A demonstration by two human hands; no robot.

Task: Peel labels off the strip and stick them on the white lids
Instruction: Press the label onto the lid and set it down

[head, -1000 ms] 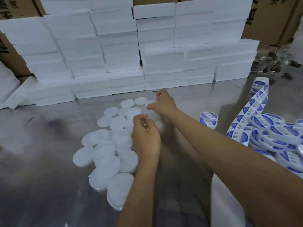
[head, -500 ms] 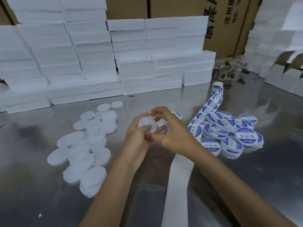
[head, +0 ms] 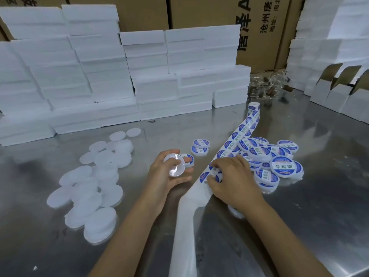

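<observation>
- Left hand (head: 165, 172), centre of frame: fingers and thumb curled round one unlabelled white lid (head: 174, 165), held clear of the table and tilted toward the camera.
- Right hand (head: 231, 176), just right of centre: fingertips (head: 212, 179) bent down onto the label strip (head: 225, 152), pinching at a blue-and-white label (head: 214, 168); whether its edge is lifted cannot be told.
- Strip runs from its roll (head: 253, 107) in the upper right diagonally down under the right hand; bare white backing (head: 185, 226) trails to the bottom edge.
- Labelled lids (head: 283, 166) piled right of the strip, touching one another; two more stacked (head: 200, 145) just above the left hand.
- Plain white lids (head: 99, 188) heaped at lower left, overlapping.
- Steel table (head: 309, 216) carries everything; white foam blocks (head: 103, 76) stacked along the top, cardboard cartons (head: 259, 27) behind them.
</observation>
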